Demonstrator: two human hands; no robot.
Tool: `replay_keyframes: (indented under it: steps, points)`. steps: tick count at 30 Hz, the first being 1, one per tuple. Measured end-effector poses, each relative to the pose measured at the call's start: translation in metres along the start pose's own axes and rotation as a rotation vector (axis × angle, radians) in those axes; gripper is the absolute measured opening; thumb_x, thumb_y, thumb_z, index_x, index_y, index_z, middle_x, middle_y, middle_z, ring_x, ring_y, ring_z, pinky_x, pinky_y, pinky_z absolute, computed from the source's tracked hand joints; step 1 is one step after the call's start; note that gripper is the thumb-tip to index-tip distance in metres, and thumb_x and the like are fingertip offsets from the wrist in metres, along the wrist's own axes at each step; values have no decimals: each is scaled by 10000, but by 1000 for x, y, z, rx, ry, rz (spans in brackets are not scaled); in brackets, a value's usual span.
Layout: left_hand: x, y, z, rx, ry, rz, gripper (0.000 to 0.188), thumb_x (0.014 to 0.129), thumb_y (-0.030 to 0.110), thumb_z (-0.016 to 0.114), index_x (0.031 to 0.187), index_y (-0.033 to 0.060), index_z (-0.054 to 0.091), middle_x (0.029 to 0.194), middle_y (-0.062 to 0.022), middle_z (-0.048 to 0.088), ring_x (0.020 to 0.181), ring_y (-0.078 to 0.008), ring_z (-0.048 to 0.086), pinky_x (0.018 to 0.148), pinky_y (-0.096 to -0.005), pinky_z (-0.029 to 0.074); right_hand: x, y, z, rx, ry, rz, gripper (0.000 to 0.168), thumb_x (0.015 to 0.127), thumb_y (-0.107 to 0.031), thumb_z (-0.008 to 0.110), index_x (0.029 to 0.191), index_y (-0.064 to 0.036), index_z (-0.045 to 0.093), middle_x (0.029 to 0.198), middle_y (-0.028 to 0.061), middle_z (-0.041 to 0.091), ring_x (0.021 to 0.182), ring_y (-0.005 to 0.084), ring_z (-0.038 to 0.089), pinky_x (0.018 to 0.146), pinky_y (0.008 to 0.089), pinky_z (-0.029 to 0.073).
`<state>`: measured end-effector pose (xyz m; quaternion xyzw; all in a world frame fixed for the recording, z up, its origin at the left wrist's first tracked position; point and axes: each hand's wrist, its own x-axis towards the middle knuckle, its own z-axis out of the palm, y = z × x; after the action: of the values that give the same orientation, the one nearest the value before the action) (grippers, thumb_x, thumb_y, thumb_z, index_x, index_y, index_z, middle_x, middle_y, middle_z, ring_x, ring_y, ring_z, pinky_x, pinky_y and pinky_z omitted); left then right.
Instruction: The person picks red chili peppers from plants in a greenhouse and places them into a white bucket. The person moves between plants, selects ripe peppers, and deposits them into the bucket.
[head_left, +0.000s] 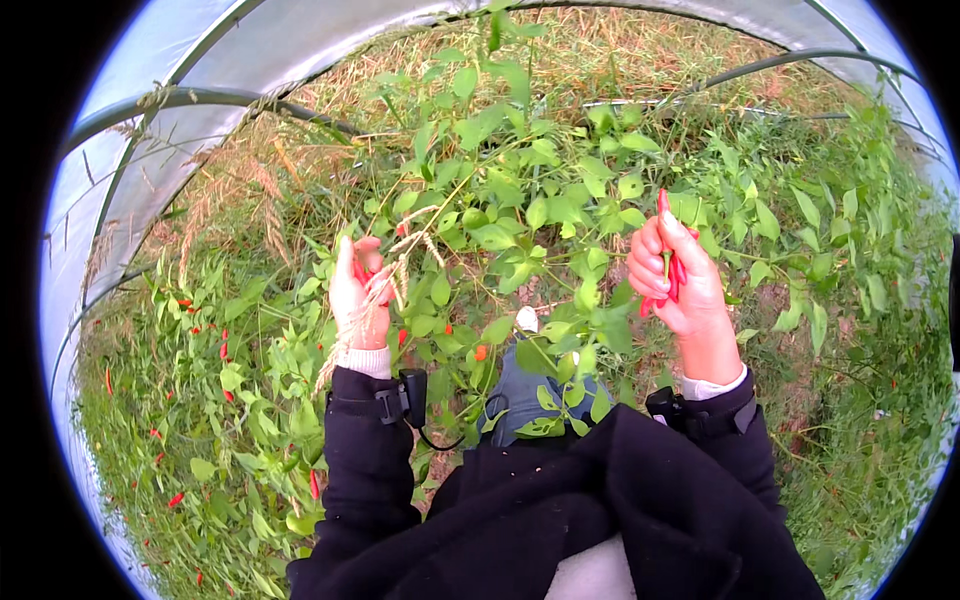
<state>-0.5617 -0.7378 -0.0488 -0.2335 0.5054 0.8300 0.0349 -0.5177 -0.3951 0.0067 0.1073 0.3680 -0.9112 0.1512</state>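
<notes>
My right hand (686, 274) holds several red chili peppers (679, 277); one green stem shows among them, and a red tip points up past the thumb. My left hand (358, 300) is raised among the leaves at the left, fingers curled around red chili peppers (361, 274), partly hidden by the fingers. Pale dry grass seed heads (367, 307) cross in front of this hand and wrist. Between both hands stands a leafy green pepper plant (517, 225). Lower down, an orange-red pepper (480, 352) and a red pepper (403, 337) show among the foliage.
More plants with red peppers (225, 346) fill the left side. Dense green plants (840, 247) line the right. A plastic-film tunnel wall (150, 180) on curved metal hoops (225, 97) arches around. Dry grass (637, 45) covers the far ground. A cable (442, 448) hangs by my left wrist.
</notes>
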Motion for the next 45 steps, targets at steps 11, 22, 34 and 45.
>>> replay_keyframes:
  steps: [11,22,34,45]
  points:
    - [70,-75,-34,-139,253,-400,271,928,288,476,931,23,529,617,26,416,443,-72,284,381,-224,234,-15,12,2,-409,156,149,211,835,-200,594,688,-63,529,592,1,501,435,56,398,398,197,282]
    - [140,-102,-51,89,120,-512,162,850,225,557,743,103,554,564,-3,522,355,-71,327,323,-228,183,-33,12,-22,-462,261,161,245,857,-212,549,681,-59,473,586,9,451,428,54,363,398,199,290]
    - [111,-109,-33,279,185,-14,145,914,179,497,927,38,528,710,-31,550,534,-88,447,419,-210,316,-31,13,-24,-408,312,155,197,833,-205,592,697,-72,541,605,3,516,460,50,404,413,197,277]
    - [-35,-29,13,271,-192,-269,192,871,274,589,856,89,538,558,74,354,460,-40,321,400,-174,238,-24,14,-23,-427,226,193,212,840,-211,583,682,-77,538,606,-7,518,451,43,398,412,192,276]
